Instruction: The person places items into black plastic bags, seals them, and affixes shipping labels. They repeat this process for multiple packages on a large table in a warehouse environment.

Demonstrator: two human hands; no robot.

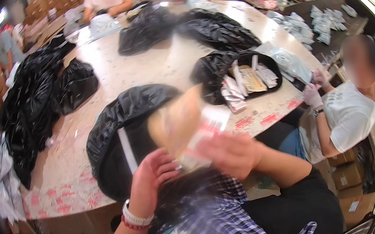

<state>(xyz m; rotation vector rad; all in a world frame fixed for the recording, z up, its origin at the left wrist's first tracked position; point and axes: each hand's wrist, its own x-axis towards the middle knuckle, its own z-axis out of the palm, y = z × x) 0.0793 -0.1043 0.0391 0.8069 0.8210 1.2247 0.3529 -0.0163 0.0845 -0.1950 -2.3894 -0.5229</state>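
In front of me I hold a tan packet and a white and pink packet bearing a printed code, both blurred by motion. My right hand grips the white and pink one; the tan one overlaps it, lying to its left. My left hand is beside their lower ends with fingers bent; whether it pinches anything is hidden by blur. Just beyond it, a black plastic bag gapes on the table, with a white strip inside.
The pale worktable carries more black plastic bags. At right, one black-lined container holds several flat packets. A gloved co-worker sits close on my right with a pale bag. Others work across the table.
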